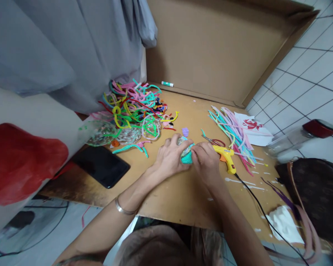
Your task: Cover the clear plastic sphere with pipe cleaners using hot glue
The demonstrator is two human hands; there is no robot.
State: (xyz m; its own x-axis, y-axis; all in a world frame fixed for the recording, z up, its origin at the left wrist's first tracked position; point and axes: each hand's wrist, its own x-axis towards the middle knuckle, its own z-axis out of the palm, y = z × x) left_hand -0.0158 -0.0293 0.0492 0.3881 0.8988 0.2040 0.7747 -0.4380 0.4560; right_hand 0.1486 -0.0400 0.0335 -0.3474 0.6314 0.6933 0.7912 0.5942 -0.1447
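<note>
A wooden table (pixel 166 201) spreads beneath the fingers. Beyond and left of the left fingers lies a tangled pipe-cleaner heap (pixel 134 105); beyond and right of the right fingers, a straighter pipe-cleaner bundle (pixel 236 130). Left of the left fingers is a black smartphone (pixel 102 166). The left hand (pixel 169 155) curls, fingers parted; the right hand (pixel 207 159) bunches its fingertips, any pinched strand hidden. Just right sits a yellow hot-glue gun (pixel 231 162). Between both hands' fingers, gripped by the left, is a turquoise-bottomed piece (pixel 187 159).

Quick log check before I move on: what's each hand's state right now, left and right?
Left hand: closed around a small turquoise piece.
Right hand: fingers curled at that piece's side; whether they grip it can't be told.
</note>
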